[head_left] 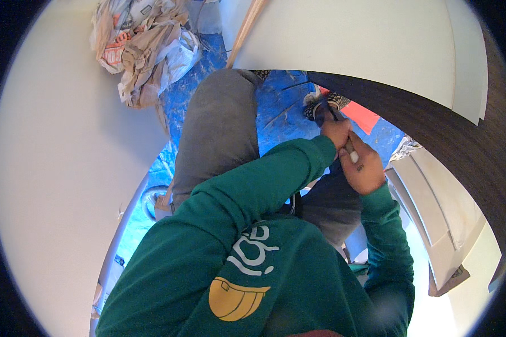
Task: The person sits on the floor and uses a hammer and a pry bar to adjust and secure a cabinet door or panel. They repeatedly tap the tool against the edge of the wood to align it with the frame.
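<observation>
In front of my right knee, both my hands come together on a slim tool (352, 151). It has a brownish shaft and a white end; its kind is not clear. My left hand (335, 132) is closed around its upper part, where a dark piece sticks out past the fingers toward my shoe (315, 108). Just below, my right hand (364, 169) is closed with its fingers against the lower shaft, beside the white end. A dark brown panel edge (388, 96) runs close beyond the hands.
Blue plastic sheeting (287, 104) covers the floor. Crumpled paper and plastic (146, 56) lie at the far left, with a wooden pole (246, 31) nearby. A white surface (67, 140) takes up the left side. Pale panels (427, 196) stand at the right, and a red sheet (361, 116) lies past my hands.
</observation>
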`<control>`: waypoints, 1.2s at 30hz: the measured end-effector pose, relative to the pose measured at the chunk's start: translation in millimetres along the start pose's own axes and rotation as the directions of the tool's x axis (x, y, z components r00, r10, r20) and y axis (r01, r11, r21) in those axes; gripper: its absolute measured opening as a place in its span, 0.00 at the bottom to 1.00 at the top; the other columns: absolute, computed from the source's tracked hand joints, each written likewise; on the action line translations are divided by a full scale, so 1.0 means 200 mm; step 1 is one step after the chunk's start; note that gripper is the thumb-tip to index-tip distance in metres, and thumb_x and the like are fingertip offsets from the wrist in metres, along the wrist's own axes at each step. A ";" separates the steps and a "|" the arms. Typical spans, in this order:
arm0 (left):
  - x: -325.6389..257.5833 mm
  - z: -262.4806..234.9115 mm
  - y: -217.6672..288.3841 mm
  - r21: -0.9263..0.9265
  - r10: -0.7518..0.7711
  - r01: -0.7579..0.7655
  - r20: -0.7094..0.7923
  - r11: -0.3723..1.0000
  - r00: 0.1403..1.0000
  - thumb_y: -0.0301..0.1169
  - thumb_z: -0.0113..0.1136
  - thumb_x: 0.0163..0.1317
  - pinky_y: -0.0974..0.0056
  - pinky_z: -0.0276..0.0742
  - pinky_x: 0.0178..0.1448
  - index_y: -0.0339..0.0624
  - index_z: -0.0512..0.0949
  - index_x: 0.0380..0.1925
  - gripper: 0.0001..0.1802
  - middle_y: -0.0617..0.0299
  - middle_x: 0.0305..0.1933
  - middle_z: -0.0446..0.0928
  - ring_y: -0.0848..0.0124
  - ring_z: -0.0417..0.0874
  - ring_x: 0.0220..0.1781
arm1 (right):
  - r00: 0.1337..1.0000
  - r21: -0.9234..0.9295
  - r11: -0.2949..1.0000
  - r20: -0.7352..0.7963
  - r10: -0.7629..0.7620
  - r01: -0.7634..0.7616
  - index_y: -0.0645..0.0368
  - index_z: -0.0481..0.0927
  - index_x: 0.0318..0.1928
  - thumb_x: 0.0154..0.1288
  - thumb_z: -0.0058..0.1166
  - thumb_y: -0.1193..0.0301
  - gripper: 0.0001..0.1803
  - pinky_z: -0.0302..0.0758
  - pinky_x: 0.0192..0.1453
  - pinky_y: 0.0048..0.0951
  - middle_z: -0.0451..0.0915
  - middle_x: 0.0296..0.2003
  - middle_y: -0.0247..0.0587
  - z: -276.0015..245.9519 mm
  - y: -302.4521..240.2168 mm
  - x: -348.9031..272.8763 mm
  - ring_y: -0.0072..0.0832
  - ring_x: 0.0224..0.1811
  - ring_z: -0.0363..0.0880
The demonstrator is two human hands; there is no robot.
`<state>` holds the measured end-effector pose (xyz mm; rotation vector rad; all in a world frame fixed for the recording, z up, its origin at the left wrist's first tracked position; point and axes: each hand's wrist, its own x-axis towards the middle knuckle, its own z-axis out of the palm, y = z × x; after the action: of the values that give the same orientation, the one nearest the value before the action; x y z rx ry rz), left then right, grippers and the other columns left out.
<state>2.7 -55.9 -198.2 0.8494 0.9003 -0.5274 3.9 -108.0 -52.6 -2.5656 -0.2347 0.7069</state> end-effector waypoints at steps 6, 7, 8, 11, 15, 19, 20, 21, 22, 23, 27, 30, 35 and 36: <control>0.00 0.09 -0.06 0.021 0.025 -0.027 0.075 0.999 0.997 0.26 0.57 0.51 0.56 0.78 0.30 0.38 0.60 0.64 0.37 0.52 0.34 0.77 0.61 0.80 0.29 | 0.967 0.223 0.942 0.024 0.252 -0.251 0.68 0.70 0.64 0.62 0.58 0.71 0.30 0.78 0.56 0.37 0.80 0.50 0.64 -0.06 -0.02 -0.06 0.52 0.55 0.82; -0.03 0.10 -0.02 0.004 0.017 -0.017 0.079 1.000 0.997 0.26 0.56 0.51 0.55 0.77 0.30 0.38 0.60 0.63 0.36 0.52 0.34 0.77 0.61 0.80 0.29 | 0.964 0.202 0.943 0.021 0.265 -0.263 0.68 0.70 0.64 0.62 0.58 0.70 0.30 0.78 0.56 0.37 0.81 0.49 0.64 -0.08 -0.04 -0.06 0.51 0.55 0.82; -0.05 0.10 0.01 -0.016 0.008 -0.007 0.082 1.000 0.997 0.25 0.56 0.51 0.55 0.77 0.30 0.37 0.60 0.63 0.36 0.52 0.33 0.76 0.61 0.80 0.29 | 0.971 0.110 0.965 -0.007 0.238 -0.236 0.68 0.71 0.64 0.62 0.58 0.70 0.30 0.78 0.55 0.37 0.81 0.48 0.64 -0.10 -0.07 -0.05 0.51 0.54 0.82; -0.13 0.11 0.17 -0.026 -0.040 0.043 0.116 0.999 0.992 0.25 0.55 0.52 0.55 0.76 0.28 0.35 0.64 0.58 0.30 0.51 0.32 0.76 0.60 0.80 0.28 | 0.974 -0.005 0.975 -0.045 0.223 -0.224 0.68 0.73 0.62 0.62 0.57 0.70 0.28 0.79 0.51 0.37 0.82 0.44 0.63 -0.14 -0.14 -0.03 0.50 0.50 0.84; -0.09 0.13 0.16 -0.180 -0.062 0.091 0.159 0.979 0.985 0.26 0.55 0.53 0.55 0.76 0.26 0.33 0.70 0.46 0.18 0.51 0.31 0.77 0.59 0.80 0.27 | 0.992 -0.056 0.994 -0.086 0.089 -0.094 0.68 0.74 0.61 0.63 0.57 0.69 0.27 0.81 0.46 0.40 0.83 0.40 0.64 -0.14 -0.18 0.00 0.52 0.45 0.85; -0.04 0.12 0.15 -0.233 -0.087 0.136 0.208 0.963 0.974 0.26 0.55 0.54 0.56 0.76 0.27 0.35 0.73 0.37 0.10 0.51 0.28 0.77 0.60 0.80 0.27 | 0.995 -0.102 0.992 -0.064 0.073 -0.079 0.68 0.75 0.61 0.62 0.55 0.67 0.28 0.81 0.42 0.43 0.82 0.36 0.65 -0.12 -0.16 0.06 0.54 0.39 0.85; -0.04 0.11 0.16 -0.263 -0.071 0.130 0.223 0.956 0.972 0.26 0.55 0.54 0.56 0.76 0.28 0.35 0.74 0.36 0.09 0.51 0.27 0.77 0.61 0.80 0.26 | 0.994 -0.135 0.985 -0.040 0.099 -0.104 0.68 0.75 0.61 0.62 0.55 0.66 0.27 0.81 0.41 0.44 0.82 0.35 0.65 -0.12 -0.18 0.07 0.55 0.38 0.85; -0.04 0.11 0.17 -0.293 -0.055 0.125 0.238 0.948 0.970 0.26 0.55 0.54 0.56 0.76 0.28 0.36 0.74 0.35 0.08 0.52 0.26 0.77 0.61 0.80 0.25 | 0.992 -0.169 0.977 -0.017 0.126 -0.128 0.67 0.75 0.60 0.62 0.55 0.66 0.27 0.81 0.40 0.45 0.81 0.34 0.65 -0.13 -0.20 0.07 0.55 0.36 0.85; 0.00 0.10 0.12 -0.156 0.087 -0.054 0.215 0.986 0.973 0.26 0.55 0.54 0.56 0.76 0.28 0.36 0.75 0.33 0.07 0.52 0.25 0.76 0.61 0.79 0.24 | 0.989 -0.177 0.974 0.011 0.149 -0.144 0.68 0.75 0.61 0.63 0.54 0.68 0.27 0.80 0.43 0.41 0.82 0.37 0.62 -0.13 -0.22 0.08 0.51 0.40 0.85; 0.05 0.09 0.07 -0.012 0.228 -0.231 0.215 0.973 0.950 0.26 0.55 0.54 0.56 0.76 0.28 0.36 0.75 0.32 0.06 0.53 0.24 0.76 0.62 0.79 0.23 | 0.984 -0.185 0.969 0.035 0.173 -0.164 0.68 0.74 0.62 0.64 0.53 0.70 0.26 0.79 0.47 0.37 0.84 0.41 0.59 -0.14 -0.24 0.09 0.47 0.44 0.85; -0.03 0.11 0.16 -0.255 -0.144 0.191 0.194 0.948 0.970 0.27 0.55 0.55 0.55 0.76 0.28 0.35 0.77 0.29 0.06 0.52 0.25 0.78 0.63 0.79 0.22 | 0.957 -0.220 0.940 0.070 0.281 -0.260 0.67 0.74 0.63 0.65 0.53 0.71 0.26 0.79 0.49 0.36 0.85 0.42 0.56 -0.16 -0.28 0.09 0.45 0.44 0.87; -0.02 0.06 0.19 -0.009 -0.107 0.111 0.196 0.994 0.975 0.29 0.56 0.54 0.54 0.75 0.28 0.33 0.77 0.28 0.08 0.52 0.27 0.79 0.63 0.80 0.23 | 0.979 -0.277 0.944 0.035 0.199 -0.182 0.67 0.74 0.63 0.65 0.53 0.68 0.27 0.80 0.44 0.38 0.85 0.40 0.55 -0.13 -0.30 0.10 0.47 0.38 0.87; 0.02 0.00 0.15 0.233 0.210 -0.304 0.355 0.924 0.911 0.30 0.59 0.53 0.55 0.72 0.27 0.33 0.76 0.25 0.09 0.54 0.24 0.78 0.63 0.78 0.22 | 0.980 -0.298 0.938 0.031 0.196 -0.178 0.66 0.75 0.62 0.64 0.53 0.67 0.27 0.81 0.39 0.42 0.84 0.37 0.59 -0.10 -0.25 0.09 0.50 0.35 0.86; 0.03 -0.01 0.13 0.225 0.228 -0.321 0.359 0.920 0.905 0.30 0.59 0.52 0.55 0.71 0.27 0.33 0.76 0.25 0.09 0.54 0.23 0.78 0.64 0.78 0.22 | 0.983 -0.312 0.935 0.025 0.184 -0.167 0.66 0.75 0.62 0.64 0.53 0.67 0.27 0.80 0.38 0.42 0.83 0.36 0.60 -0.10 -0.26 0.09 0.51 0.34 0.85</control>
<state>22.8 -40.8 -192.8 1.0898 0.3928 -0.5323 27.1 -65.9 -20.7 -2.8960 -0.1428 0.8665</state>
